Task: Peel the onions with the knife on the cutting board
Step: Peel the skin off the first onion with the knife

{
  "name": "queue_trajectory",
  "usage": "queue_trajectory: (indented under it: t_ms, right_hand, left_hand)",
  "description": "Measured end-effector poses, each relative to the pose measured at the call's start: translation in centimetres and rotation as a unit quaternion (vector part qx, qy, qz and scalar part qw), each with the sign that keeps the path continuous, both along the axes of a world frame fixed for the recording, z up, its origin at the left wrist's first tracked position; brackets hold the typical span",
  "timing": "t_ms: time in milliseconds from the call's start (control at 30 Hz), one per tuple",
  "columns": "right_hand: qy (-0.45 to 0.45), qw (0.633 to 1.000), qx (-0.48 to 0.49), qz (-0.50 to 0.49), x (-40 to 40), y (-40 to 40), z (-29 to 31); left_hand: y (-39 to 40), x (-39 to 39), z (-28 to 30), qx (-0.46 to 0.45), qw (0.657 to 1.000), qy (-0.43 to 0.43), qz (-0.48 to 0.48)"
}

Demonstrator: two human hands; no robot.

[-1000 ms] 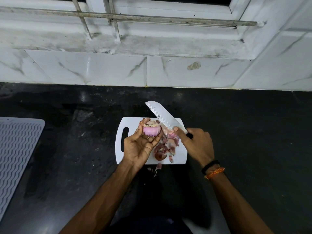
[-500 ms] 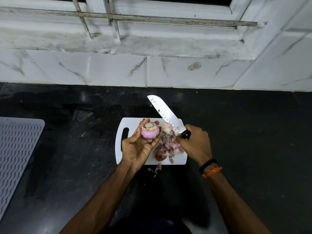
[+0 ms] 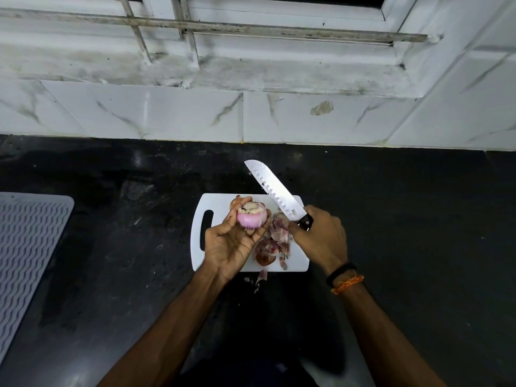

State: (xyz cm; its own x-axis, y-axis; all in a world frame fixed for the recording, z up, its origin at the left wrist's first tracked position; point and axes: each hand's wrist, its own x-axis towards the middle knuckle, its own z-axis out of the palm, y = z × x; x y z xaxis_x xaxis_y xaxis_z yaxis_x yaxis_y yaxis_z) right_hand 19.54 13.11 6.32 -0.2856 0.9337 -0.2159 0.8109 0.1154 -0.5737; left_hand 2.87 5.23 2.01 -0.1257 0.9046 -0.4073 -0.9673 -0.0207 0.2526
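One onion [image 3: 251, 219] in left hand [image 3: 231, 244], knife [image 3: 275, 191] beside

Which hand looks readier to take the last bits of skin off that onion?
The right hand, probably: it grips the knife by its handle, blade raised beside the onion. The left hand is busy cupping the onion above the cutting board.

The cutting board [image 3: 223, 203] lies on the counter [image 3: 405, 219], a mat [image 3: 30, 247] well to its left. Above the board, the left hand [image 3: 231, 241] holds the onion [image 3: 251, 219]; peels [image 3: 272, 241] lie just right of it, and the right hand [image 3: 321, 238] holds the knife [image 3: 275, 191], angled back-left
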Motion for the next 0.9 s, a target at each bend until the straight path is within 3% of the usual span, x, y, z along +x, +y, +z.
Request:
queue_trajectory:
  t_ms: [167, 400, 700, 900]
  right_hand:
    - [0.029, 0.999, -0.022, -0.005, -0.2, -0.3, 1.0]
    - [0.148, 0.985, -0.088, -0.017, -0.3, -1.4, 1.8]
    - [0.094, 0.994, -0.047, 0.013, -0.4, -2.1, 1.7]
    - [0.115, 0.992, -0.036, 0.021, -0.7, -2.5, 2.0]
  left_hand:
    - [-0.2, 0.0, -0.1, 0.01, 1.0, -0.008, 0.008]
    - [-0.2, 0.0, -0.2, 0.035, 0.999, 0.022, 0.006]
    - [-0.3, 0.0, -0.4, 0.047, 0.999, 0.011, 0.0]
    - [-0.2, 0.2, -0.3, 0.049, 0.999, 0.016, 0.002]
